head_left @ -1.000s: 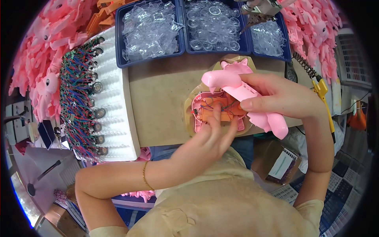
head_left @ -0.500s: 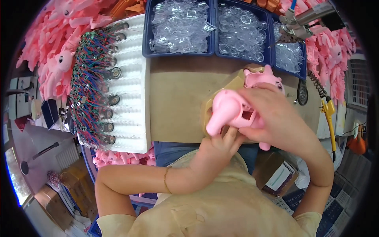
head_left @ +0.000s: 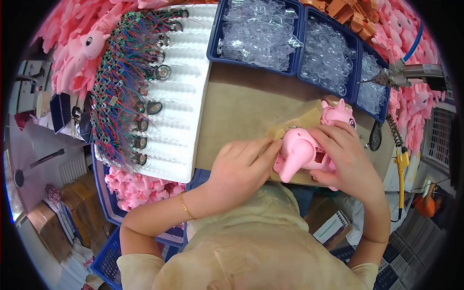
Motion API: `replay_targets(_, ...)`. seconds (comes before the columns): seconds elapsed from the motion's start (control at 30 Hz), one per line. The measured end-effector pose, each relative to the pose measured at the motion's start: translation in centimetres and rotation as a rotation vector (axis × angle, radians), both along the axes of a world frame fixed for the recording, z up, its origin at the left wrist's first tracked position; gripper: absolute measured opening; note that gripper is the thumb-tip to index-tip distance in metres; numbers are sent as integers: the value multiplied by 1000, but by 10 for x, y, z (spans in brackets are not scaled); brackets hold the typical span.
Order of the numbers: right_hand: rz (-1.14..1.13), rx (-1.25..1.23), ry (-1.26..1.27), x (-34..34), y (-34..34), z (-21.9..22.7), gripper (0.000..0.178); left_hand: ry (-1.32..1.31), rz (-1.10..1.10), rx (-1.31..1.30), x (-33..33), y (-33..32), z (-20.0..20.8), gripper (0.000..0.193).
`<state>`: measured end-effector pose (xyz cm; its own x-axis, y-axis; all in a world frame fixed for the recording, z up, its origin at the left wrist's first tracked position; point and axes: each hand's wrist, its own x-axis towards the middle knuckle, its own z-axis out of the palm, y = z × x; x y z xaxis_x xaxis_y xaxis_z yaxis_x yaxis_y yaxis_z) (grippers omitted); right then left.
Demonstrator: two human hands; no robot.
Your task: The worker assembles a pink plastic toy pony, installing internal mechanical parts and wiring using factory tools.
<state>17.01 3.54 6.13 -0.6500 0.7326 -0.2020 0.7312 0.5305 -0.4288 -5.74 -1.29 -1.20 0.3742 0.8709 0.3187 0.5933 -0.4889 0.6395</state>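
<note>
A pink toy pony (head_left: 298, 150) lies on its side in a tan holder (head_left: 309, 117) at the right of the table, head toward the far side. A rectangular opening shows in its body. My right hand (head_left: 349, 164) is wrapped over the front of the pony, thumb at the near side of the opening. At the rear end of the pony is my left hand (head_left: 244, 164), fingers drawn together with the tips at the holder's edge. Whatever these fingertips pinch, if anything, is hidden.
A white ridged tray (head_left: 186, 106) with wired round speakers (head_left: 163, 72) stands on the left. Blue bins (head_left: 296, 67) of clear plastic parts line the back. Pink pony parts (head_left: 79, 53) are heaped on both sides. At the right are a metal tool (head_left: 411, 75) and a yellow-handled tool (head_left: 402, 166).
My left hand has moved from beneath the pony up to its rear end. My right hand keeps its hold. The whole view has shifted, so the table appears farther right and tilted.
</note>
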Motion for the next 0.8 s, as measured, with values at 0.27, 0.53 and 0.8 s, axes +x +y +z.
replay_targets(0.27,24,26,6,-2,2,3,59,58,-33,38,-1,-1,-5,41)
replay_targets(0.53,32,-1,34,2,4,-2,68,81,-54,15,-1,0,-4,42)
replay_targets(0.8,38,-23,25,4,3,-2,67,97,-66,25,0,1,-3,42)
